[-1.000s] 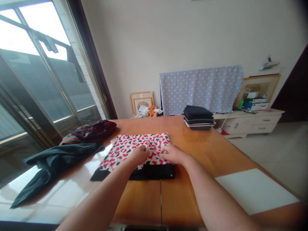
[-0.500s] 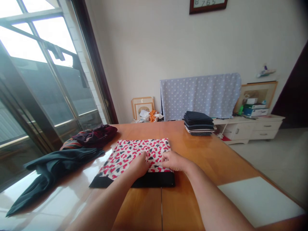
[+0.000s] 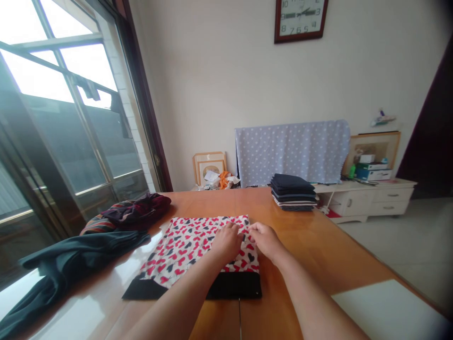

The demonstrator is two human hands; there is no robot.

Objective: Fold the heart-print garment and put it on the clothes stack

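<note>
A folded heart-print garment (image 3: 180,245), white with red and black hearts and a black band along its near edge, lies flat on the wooden table. Over its right part is my left hand (image 3: 228,242), knuckles up and fingers bent closed on the fabric, their tips partly hidden. Close beside it, my right hand (image 3: 266,240) has its fingers pinched together at the garment's right edge. Only a small gap separates the two hands.
To the left lie a dark green garment (image 3: 71,257) and a crumpled maroon and striped heap (image 3: 130,212). A stack of folded dark clothes (image 3: 293,191) stands at the table's (image 3: 304,245) far right. A white sheet (image 3: 385,307) lies at the near right.
The view has tilted upward, showing more of the wall clock. My left hand has shifted right across the garment, and my right hand has moved to its right edge.
</note>
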